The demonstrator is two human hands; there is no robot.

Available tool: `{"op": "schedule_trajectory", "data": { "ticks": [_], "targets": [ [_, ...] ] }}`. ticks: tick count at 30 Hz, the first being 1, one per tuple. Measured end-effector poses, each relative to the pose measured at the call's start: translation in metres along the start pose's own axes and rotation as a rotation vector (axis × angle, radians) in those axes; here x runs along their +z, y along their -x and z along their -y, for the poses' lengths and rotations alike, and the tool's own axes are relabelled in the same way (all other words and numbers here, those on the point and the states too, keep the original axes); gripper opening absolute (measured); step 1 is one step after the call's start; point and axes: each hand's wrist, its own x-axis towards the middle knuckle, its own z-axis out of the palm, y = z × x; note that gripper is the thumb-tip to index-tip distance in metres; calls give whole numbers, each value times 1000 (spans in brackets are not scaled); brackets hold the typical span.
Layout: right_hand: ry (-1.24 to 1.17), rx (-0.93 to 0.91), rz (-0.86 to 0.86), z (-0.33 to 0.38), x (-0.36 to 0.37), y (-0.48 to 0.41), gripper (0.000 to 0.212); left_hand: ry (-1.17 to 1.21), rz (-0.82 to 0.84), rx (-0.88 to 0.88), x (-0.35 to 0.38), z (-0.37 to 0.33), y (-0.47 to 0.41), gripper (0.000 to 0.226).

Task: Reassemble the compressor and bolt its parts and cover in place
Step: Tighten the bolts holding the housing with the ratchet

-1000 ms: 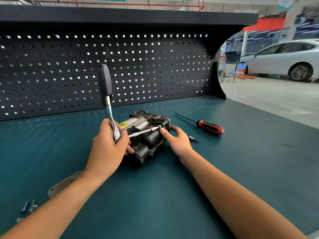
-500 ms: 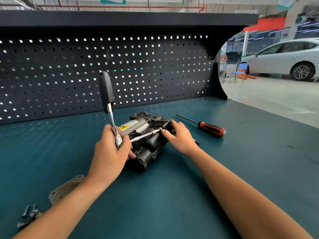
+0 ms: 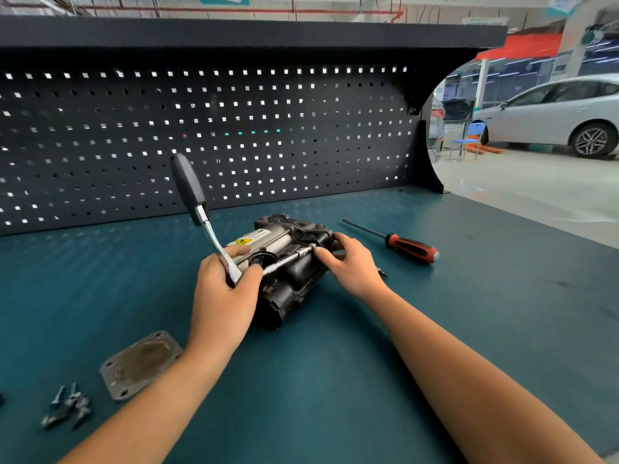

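Left grip (image 3: 222, 296) closes round the ratchet (image 3: 201, 209) head; right grip (image 3: 351, 266) clasps the compressor (image 3: 291, 279), frame centre on the worktop (image 3: 435, 329). The extension bar (image 3: 284, 259) runs lower-left to upper-right between them, its tip at the right grip.

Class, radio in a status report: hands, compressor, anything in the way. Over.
Left hand grips ratchet head. Right hand pinches extension at compressor. Cover plate, bolts not fitted, near left. Screwdriver right, clear.

Car workshop: pegboard (image 3: 234, 135) bench, car (image 3: 552, 112).
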Motion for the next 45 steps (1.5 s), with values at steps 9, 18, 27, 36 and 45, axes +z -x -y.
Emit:
{"op": "schedule_trajectory", "data": {
  "ticks": [9,18,27,36,45],
  "targets": [
    [-45,-6,11,-2,-3,0,56,256,-188,-280,16,14,18,38],
    [-24,-10,-11,-3,-3,4,62,309,-191,-341,16,16,22,29],
    [-78,18,0,-2,-3,17,62,17,-118,-57,4,19,27,27],
    [-141,14,102,5,3,32,57,-66,-91,31,-7,18,6,28],
    [-212,57,52,18,30,36,131,-79,-98,60,-9,20,4,28]
  ]
}}
